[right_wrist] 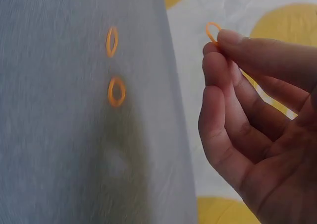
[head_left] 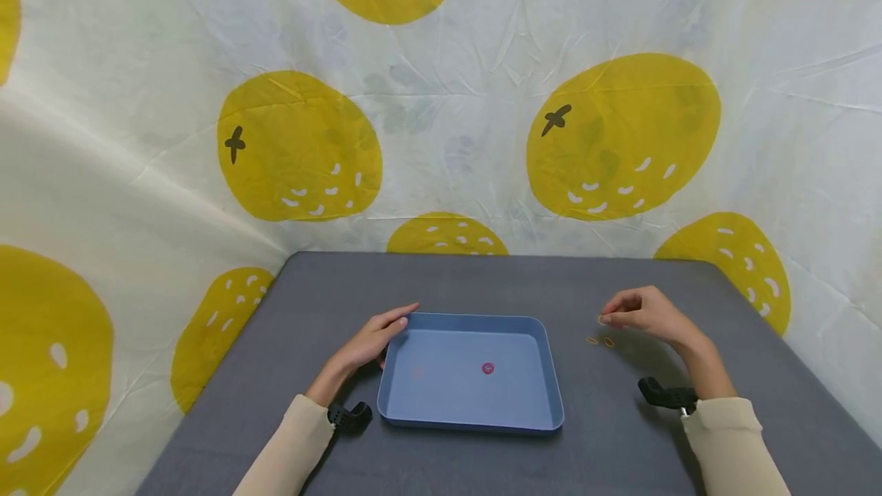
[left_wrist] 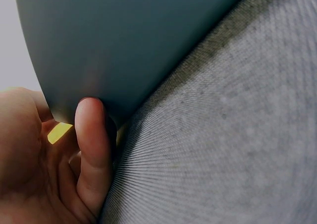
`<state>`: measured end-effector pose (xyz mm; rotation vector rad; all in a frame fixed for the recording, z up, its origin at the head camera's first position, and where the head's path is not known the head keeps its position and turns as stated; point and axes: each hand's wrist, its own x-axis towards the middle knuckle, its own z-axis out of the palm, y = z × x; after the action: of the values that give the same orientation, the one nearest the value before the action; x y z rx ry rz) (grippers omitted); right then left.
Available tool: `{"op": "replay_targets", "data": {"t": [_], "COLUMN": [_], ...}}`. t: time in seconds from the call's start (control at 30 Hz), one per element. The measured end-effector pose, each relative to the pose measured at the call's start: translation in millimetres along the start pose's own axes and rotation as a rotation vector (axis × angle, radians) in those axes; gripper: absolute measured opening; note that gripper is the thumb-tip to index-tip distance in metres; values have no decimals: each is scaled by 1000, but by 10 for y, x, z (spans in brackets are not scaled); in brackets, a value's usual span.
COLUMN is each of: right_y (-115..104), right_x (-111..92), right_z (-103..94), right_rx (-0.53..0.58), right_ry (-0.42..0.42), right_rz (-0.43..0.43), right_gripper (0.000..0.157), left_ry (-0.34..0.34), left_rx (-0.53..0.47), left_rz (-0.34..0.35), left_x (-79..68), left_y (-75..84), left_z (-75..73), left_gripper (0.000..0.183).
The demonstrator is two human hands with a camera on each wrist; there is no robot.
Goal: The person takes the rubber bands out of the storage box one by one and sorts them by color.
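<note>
My right hand [head_left: 649,314] pinches a small orange rubber band [right_wrist: 213,31] between thumb and fingertip, above the table. Below it, two more orange rubber bands [right_wrist: 117,91] lie close together on the grey cloth. To the left is a shallow blue tray [head_left: 475,423]; my left hand [head_left: 368,341] grips its far left corner. In the left wrist view one fingertip [left_wrist: 90,117] rests against the tray's outer wall, and part of that hand is hidden behind the tray. Inside the tray sits a red band [head_left: 488,368], with a faint orange one [head_left: 417,373] left of it.
A grey cloth-covered table [head_left: 331,289] lies under everything. A white curtain [head_left: 448,121] with large yellow fruit prints hangs behind it and along the sides. Each wrist wears a black camera mount [head_left: 667,394].
</note>
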<state>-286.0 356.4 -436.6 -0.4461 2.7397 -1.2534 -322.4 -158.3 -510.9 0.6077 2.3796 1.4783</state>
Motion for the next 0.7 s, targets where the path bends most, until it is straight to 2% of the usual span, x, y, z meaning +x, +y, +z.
{"op": "replay_targets", "data": {"t": [0.17, 0.53, 0.7], "right_y": [146, 386, 430], "right_x": [-65, -94, -84], "right_z": [-70, -86, -52], "right_rx": [-6, -2, -24], "right_ry": [-34, -81, -81], "right_rz": [67, 115, 144], "right_gripper": [24, 18, 16], "left_ry": [-9, 1, 4], "left_rx": [6, 5, 18], "left_rz": [-2, -10, -11], "left_x": [3, 6, 3], "left_y": [2, 3, 3], "left_z": [-10, -13, -5], "left_gripper": [43, 41, 41]}}
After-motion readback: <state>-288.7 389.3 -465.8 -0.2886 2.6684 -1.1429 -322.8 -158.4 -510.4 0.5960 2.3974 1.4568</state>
